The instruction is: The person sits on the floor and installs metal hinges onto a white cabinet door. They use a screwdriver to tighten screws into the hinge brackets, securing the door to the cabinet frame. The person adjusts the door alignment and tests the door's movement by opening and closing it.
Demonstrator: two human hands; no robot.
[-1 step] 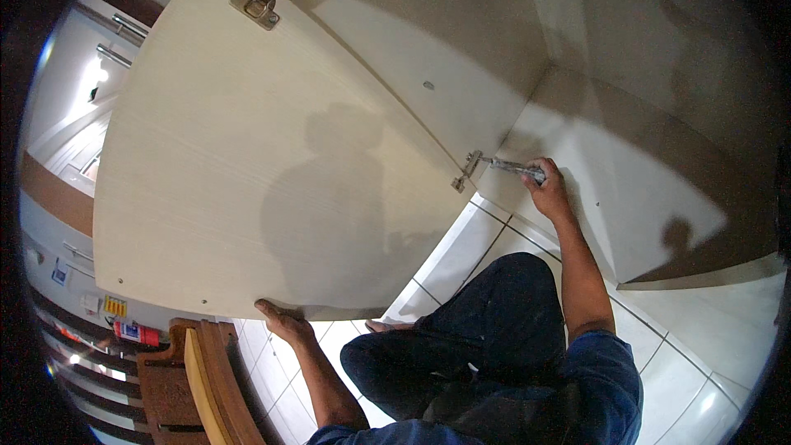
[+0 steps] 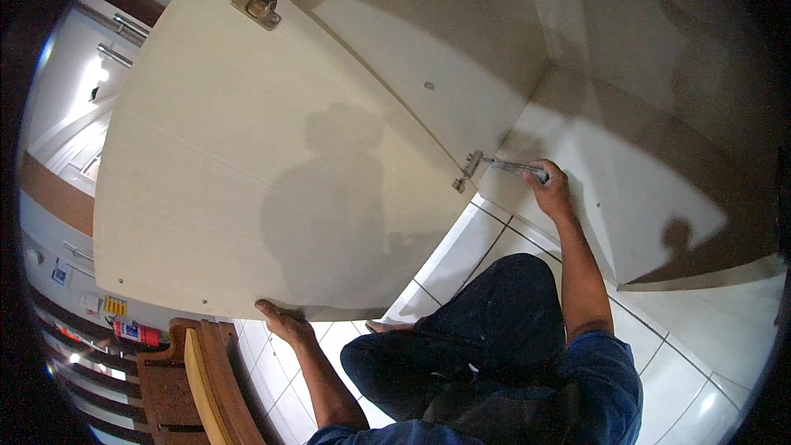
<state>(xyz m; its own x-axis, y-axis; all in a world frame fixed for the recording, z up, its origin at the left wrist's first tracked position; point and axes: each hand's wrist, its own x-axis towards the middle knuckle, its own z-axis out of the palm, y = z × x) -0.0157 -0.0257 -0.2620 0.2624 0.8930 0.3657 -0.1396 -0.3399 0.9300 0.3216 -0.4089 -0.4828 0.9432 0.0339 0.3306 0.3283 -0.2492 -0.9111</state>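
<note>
A cream cabinet door (image 2: 198, 156) hangs by an upper metal hinge (image 2: 259, 7) and a lower hinge (image 2: 470, 169). My left hand (image 2: 287, 323) grips the door's bottom edge, thumb toward me. My right hand (image 2: 550, 188) is closed on the handle of a screwdriver (image 2: 515, 166), whose tip reaches the lower hinge at the cabinet's side. A few small screws or fittings dot the door's lower edge.
The cabinet interior (image 2: 634, 140) spans the right. My folded legs (image 2: 486, 321) rest on white floor tiles (image 2: 272, 379). At lower left stand wooden furniture (image 2: 206, 379) and a red extinguisher (image 2: 140, 334), with dark slats at the far edge.
My right hand on the screwdriver has shifted very slightly to the right. My left hand and the door look unchanged.
</note>
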